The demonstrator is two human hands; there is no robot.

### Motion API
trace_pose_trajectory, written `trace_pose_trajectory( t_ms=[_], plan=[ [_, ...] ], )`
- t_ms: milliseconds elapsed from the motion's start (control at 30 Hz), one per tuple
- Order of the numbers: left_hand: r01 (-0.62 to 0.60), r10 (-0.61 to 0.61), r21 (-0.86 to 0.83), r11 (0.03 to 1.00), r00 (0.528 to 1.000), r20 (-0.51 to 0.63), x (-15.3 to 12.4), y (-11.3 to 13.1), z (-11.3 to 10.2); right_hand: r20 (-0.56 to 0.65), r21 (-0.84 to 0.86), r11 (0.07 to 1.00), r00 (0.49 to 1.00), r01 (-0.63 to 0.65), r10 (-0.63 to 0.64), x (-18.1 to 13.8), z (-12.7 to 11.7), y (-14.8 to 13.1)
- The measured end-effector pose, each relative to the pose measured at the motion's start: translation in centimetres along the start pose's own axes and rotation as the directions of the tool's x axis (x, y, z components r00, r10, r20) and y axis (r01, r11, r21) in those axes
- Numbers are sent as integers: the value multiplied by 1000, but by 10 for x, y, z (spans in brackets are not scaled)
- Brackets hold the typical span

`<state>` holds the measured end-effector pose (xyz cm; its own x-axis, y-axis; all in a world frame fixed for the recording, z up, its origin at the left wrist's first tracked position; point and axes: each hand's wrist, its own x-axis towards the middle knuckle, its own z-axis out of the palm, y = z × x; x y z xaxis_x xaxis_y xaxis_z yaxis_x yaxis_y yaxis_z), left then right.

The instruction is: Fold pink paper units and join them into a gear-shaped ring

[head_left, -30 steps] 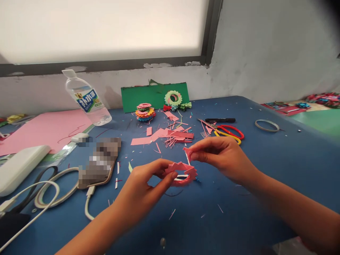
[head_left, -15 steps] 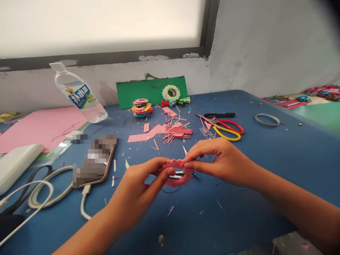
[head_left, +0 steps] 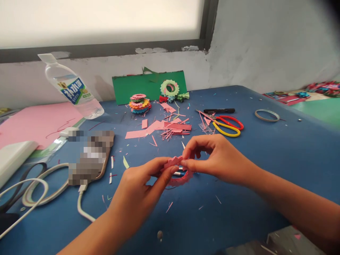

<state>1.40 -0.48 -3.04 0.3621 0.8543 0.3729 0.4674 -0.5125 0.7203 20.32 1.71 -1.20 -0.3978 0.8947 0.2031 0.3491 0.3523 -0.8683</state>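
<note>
One left hand (head_left: 142, 184) and one right hand (head_left: 221, 156), close together, pinch a pink zigzag-edged paper ring (head_left: 180, 181) on the near side of some pink paper scraps (head_left: 176, 126). Scissors (head_left: 221, 117) lie right of the scraps, a phone (head_left: 91, 157) left; beyond them stand colored paper rings (head_left: 139, 103).

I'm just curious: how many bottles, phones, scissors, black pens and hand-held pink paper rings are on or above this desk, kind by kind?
Plastic water bottle: 1
Phone: 1
Scissors: 1 pair
Black pen: 1
Held pink paper ring: 1
Total: 5
</note>
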Motion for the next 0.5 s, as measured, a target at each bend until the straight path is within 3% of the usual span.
trace_pose_trajectory(
  t_ms=[133, 300, 500],
  plan=[
    [51, -51, -16, 999, 998, -34, 0, 0, 1, -48, 93, 996, 999, -7, 12, 0, 6, -1],
    [72, -69, 41, 997, 995, -70, 0, -1, 3, 3, 173, 984, 999, -40, 40, -1, 10, -4],
    [123, -123, -13, 992, 992, 0, -2, -2, 3, 36, 246, 966, 997, -74, 67, 0, 13, -1]
  ],
)
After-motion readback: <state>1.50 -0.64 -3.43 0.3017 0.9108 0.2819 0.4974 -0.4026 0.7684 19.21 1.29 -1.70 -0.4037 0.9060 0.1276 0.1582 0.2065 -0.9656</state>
